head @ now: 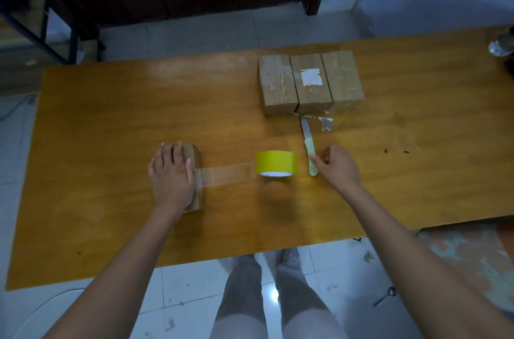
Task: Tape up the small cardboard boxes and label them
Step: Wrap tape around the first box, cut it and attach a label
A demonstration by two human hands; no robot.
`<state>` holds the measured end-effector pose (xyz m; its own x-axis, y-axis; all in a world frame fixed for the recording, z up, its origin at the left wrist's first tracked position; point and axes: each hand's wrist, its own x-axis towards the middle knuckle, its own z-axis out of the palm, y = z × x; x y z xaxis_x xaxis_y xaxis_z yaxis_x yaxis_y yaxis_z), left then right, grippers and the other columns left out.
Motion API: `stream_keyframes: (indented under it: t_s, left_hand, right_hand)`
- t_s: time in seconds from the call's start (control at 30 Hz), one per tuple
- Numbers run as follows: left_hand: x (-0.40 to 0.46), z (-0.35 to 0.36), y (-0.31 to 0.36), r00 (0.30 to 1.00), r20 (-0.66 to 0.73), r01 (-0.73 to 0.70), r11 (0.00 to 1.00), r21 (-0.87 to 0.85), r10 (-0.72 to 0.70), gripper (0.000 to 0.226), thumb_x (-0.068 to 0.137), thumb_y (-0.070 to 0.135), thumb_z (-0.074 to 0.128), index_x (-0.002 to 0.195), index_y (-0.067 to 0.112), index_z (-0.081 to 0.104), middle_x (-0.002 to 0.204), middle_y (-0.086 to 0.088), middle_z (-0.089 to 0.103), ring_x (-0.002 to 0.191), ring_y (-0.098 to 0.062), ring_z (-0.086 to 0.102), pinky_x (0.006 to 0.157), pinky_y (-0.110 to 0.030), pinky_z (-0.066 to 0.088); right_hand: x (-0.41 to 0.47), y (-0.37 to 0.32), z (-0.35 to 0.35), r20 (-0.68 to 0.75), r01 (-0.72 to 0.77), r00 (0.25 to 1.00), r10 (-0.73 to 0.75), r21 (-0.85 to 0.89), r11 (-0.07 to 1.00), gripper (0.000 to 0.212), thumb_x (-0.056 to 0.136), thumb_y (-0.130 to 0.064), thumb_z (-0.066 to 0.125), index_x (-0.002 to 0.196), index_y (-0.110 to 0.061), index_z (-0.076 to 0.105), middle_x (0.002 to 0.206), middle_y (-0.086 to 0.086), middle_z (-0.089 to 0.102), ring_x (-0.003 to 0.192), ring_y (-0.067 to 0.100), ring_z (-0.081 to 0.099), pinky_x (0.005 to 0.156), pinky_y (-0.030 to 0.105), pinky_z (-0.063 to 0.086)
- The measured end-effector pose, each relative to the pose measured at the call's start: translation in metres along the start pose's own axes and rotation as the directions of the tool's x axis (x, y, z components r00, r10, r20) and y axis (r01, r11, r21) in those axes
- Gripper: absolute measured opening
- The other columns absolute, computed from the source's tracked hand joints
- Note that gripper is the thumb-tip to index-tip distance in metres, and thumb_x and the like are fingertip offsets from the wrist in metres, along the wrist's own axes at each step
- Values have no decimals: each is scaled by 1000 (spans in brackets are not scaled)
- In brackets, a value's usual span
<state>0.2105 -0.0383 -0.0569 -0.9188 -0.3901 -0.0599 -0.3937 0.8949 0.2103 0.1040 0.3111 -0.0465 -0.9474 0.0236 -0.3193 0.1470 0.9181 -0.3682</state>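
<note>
A small cardboard box point(194, 160) lies on the wooden table point(111, 116), and my left hand point(171, 174) presses flat on top of it, fingers straight. A clear strip of tape point(225, 173) runs from the box rightward to a yellow tape roll point(276, 163) standing on the table. My right hand point(338, 166) is just right of the roll with loosely curled fingers, its fingertips touching the pale green handle of a knife point(310, 149). Three more cardboard boxes point(308, 83) stand side by side at the back; the middle one bears a white label point(311, 76).
Scraps of tape or label backing point(325, 122) lie by the knife blade. A clear bottle point(502, 44) stands at the table's far right edge. My legs show below the near table edge. A spoon point(385, 296) lies on the tiled floor.
</note>
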Motion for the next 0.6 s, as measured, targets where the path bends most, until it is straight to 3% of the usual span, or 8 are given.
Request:
stream_keyframes:
  t_s: [0.07, 0.13, 0.23, 0.33, 0.47, 0.6]
  left_hand:
    - [1, -2, -2, 1000, 0, 3, 1000, -30, -3, 56, 99, 37, 28, 142, 5, 42, 146, -18, 42, 140, -35, 30, 110, -52, 25]
    - [4, -4, -6, 1000, 18, 6, 996, -87, -5, 51, 101, 37, 33, 142, 7, 43, 148, -15, 40, 142, -33, 28, 111, -51, 24]
    - [10, -7, -12, 999, 54, 17, 979, -201, -6, 47, 100, 34, 45, 142, 11, 43, 148, -11, 40, 141, -30, 27, 111, -52, 28]
    - [14, -10, -13, 998, 65, 10, 978, -209, 4, 48, 99, 37, 48, 140, 13, 45, 143, -9, 44, 137, -29, 32, 108, -51, 33]
    - [13, -12, -15, 997, 47, -48, 989, -137, 55, 46, 100, 39, 45, 137, 12, 47, 138, -8, 49, 131, -29, 37, 103, -50, 36]
    - [9, -6, -19, 995, 5, -95, 990, -103, 96, 46, 101, 39, 40, 136, 10, 48, 136, -11, 49, 128, -30, 38, 100, -50, 37]
  right_hand:
    - [3, -16, 14, 1, -13, 1000, 13, -106, 994, 47, 88, -51, 59, 111, -12, 52, 111, 4, 55, 94, 25, 59, 65, 35, 49]
    - [5, -21, 20, -17, -33, 999, 31, -150, 988, 41, 90, -43, 60, 111, -9, 49, 113, 9, 57, 95, 30, 59, 63, 34, 43]
    - [2, -12, 15, 59, -21, 998, 32, -178, 984, 34, 92, -35, 58, 110, -7, 50, 108, 13, 60, 92, 33, 61, 65, 38, 46]
    - [-18, 10, 4, 120, -61, 990, 79, -141, 988, 28, 93, -32, 55, 105, -7, 52, 97, 13, 63, 83, 32, 61, 64, 38, 47]
    - [-58, 24, -4, 105, -131, 987, 121, 87, 988, 21, 97, -29, 48, 100, -8, 50, 81, 9, 60, 67, 26, 56, 57, 38, 42]
    - [-91, -7, 0, 89, -128, 991, 100, 409, 903, 21, 101, -24, 41, 88, -12, 52, 68, 6, 56, 57, 21, 51, 55, 39, 40]
